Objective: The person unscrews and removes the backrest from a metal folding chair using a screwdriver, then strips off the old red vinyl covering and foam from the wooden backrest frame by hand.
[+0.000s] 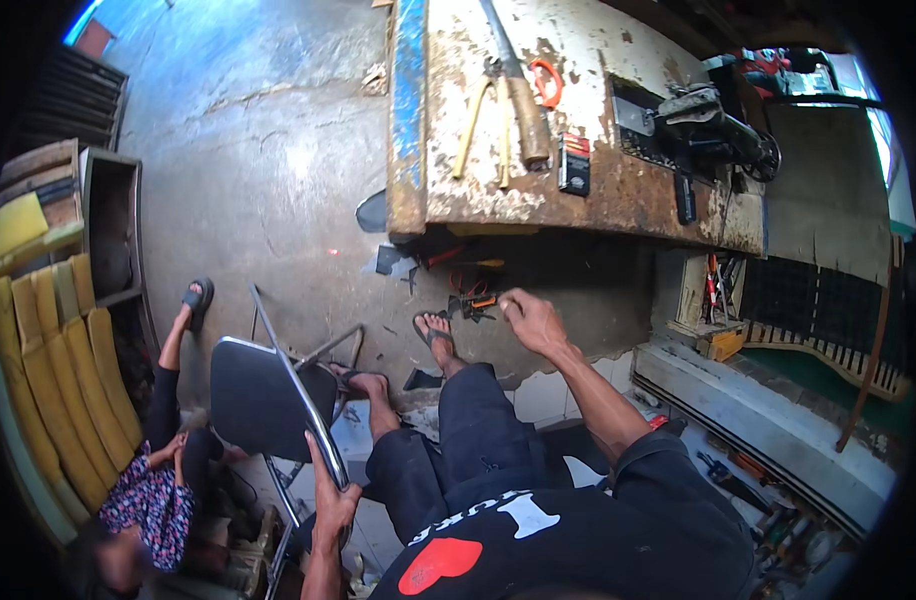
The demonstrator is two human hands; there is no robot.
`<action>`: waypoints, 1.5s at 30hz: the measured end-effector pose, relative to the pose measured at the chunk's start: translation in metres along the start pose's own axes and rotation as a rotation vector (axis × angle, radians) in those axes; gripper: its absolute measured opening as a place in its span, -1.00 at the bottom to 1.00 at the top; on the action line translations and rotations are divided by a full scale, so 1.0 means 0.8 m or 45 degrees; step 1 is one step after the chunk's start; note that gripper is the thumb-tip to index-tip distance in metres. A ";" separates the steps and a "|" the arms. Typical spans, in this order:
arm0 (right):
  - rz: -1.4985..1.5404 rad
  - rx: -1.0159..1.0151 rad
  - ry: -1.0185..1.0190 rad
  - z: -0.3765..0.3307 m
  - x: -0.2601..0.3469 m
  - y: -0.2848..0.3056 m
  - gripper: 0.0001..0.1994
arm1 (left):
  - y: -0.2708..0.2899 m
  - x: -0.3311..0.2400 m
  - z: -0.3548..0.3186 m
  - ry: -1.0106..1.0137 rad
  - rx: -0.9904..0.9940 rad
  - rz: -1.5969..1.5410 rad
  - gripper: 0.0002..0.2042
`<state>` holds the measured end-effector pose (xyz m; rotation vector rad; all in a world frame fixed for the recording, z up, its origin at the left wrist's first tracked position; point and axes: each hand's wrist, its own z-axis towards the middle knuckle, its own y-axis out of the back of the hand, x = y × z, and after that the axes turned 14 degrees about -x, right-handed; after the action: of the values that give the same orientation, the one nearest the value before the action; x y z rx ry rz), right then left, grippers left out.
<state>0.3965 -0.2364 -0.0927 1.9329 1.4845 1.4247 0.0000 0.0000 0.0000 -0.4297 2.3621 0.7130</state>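
My left hand (330, 492) is wrapped round the chrome tube of a folding chair (270, 395) with a black padded panel. The chair stands tilted to the left of my legs. My right hand (534, 320) hangs out in front of my knees with its fingers curled together; what they hold, if anything, cannot be made out. In the picture, its fingertips are nearest to a dark tool with an orange part (478, 303), which seems to lie on the floor beside my sandalled foot (435, 328).
Ahead is a worn workbench (498, 208) with yellow-handled pliers (485, 125), a hammer-like tool (528, 120), orange-handled scissors (547, 82), a small box (574, 165) and a sewing machine (713, 130). At left, a person (168, 480) sits near yellow foam strips (63, 350). Floor scraps (393, 262) lie under the bench.
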 end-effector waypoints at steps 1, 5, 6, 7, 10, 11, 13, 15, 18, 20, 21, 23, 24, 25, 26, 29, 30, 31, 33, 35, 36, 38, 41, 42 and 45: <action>0.144 -0.104 0.066 0.006 0.029 0.004 -0.75 | 0.013 0.005 0.003 0.011 -0.011 0.000 0.13; 0.231 -0.590 0.485 0.077 0.093 0.131 -0.82 | -0.023 -0.053 -0.003 0.135 -0.038 0.045 0.17; 0.235 -0.751 0.623 0.100 0.109 0.150 -0.83 | -0.017 -0.038 -0.007 0.112 -0.050 0.062 0.18; 0.135 -0.918 0.763 0.148 0.102 0.153 -0.80 | -0.016 -0.023 -0.015 0.093 -0.082 0.061 0.20; -0.342 -0.835 0.906 0.252 0.111 0.195 -0.65 | -0.021 0.026 -0.006 -0.080 -0.063 -0.074 0.19; -0.529 -0.722 1.008 0.289 0.095 0.204 -0.55 | -0.025 0.028 0.001 -0.101 -0.033 -0.087 0.18; -0.680 -0.512 1.132 0.321 0.098 0.210 -0.43 | -0.025 0.027 -0.001 -0.082 0.000 -0.100 0.16; -0.861 -0.448 1.168 0.337 0.086 0.216 -0.47 | -0.025 0.028 -0.003 -0.043 0.023 -0.116 0.14; -1.027 -0.254 1.129 0.354 0.116 0.227 -0.54 | -0.018 0.041 -0.010 -0.029 0.023 -0.160 0.11; -1.190 -0.279 1.220 0.353 0.136 0.238 -0.58 | -0.017 0.053 -0.011 -0.111 0.016 -0.153 0.09; -1.268 -0.288 1.271 0.348 0.148 0.240 -0.60 | -0.016 0.059 -0.010 -0.197 -0.005 -0.124 0.08; -1.479 -0.330 1.424 0.353 0.134 0.253 -0.60 | -0.019 0.068 0.003 -0.221 0.020 -0.174 0.07; -1.449 -0.308 1.347 0.343 0.121 0.251 -0.61 | -0.020 0.059 0.003 -0.129 0.027 -0.240 0.07; -1.421 -0.437 1.393 0.354 0.083 0.265 -0.60 | -0.019 0.048 0.001 -0.039 0.034 -0.308 0.07; -1.385 -0.310 1.269 0.331 0.106 0.265 -0.55 | -0.020 -0.010 -0.016 0.104 -0.055 -0.277 0.13; -1.236 -0.567 1.210 0.331 0.071 0.273 -0.56 | -0.020 -0.046 -0.019 0.103 -0.068 -0.203 0.18; -1.227 -0.640 1.190 0.324 0.071 0.275 -0.58 | -0.019 -0.008 -0.012 -0.035 -0.055 -0.133 0.19; -1.203 -0.721 1.176 0.318 0.075 0.273 -0.59 | -0.017 0.011 -0.006 -0.180 -0.057 -0.058 0.20; -1.100 -0.816 1.057 0.297 0.078 0.278 -0.59 | -0.019 0.006 -0.017 -0.074 -0.042 -0.258 0.08; -1.077 -0.919 0.776 0.281 0.058 0.281 -0.54 | -0.014 0.039 -0.007 -0.295 -0.002 -0.057 0.07; -1.048 -0.986 0.646 0.268 0.051 0.274 -0.51 | -0.017 0.028 0.001 -0.320 0.044 -0.029 0.06; -0.798 -1.402 0.649 0.212 0.022 0.236 -0.56 | -0.045 -0.015 0.026 -0.390 0.195 0.051 0.04; 0.106 -1.213 0.420 0.070 0.014 0.140 -0.59 | -0.097 -0.079 0.058 -0.544 0.371 0.150 0.02; 0.238 -1.214 0.291 0.030 -0.012 0.080 -0.64 | -0.113 -0.100 0.068 -0.621 0.441 0.189 0.01; 0.401 -0.585 -0.271 -0.169 -0.157 -0.084 -0.67 | -0.155 -0.154 0.055 -0.808 0.710 0.305 -0.01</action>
<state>0.2509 -0.3577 -0.1446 1.9908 0.7016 1.4672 0.1702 -0.0589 0.0036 0.2904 1.8916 0.2097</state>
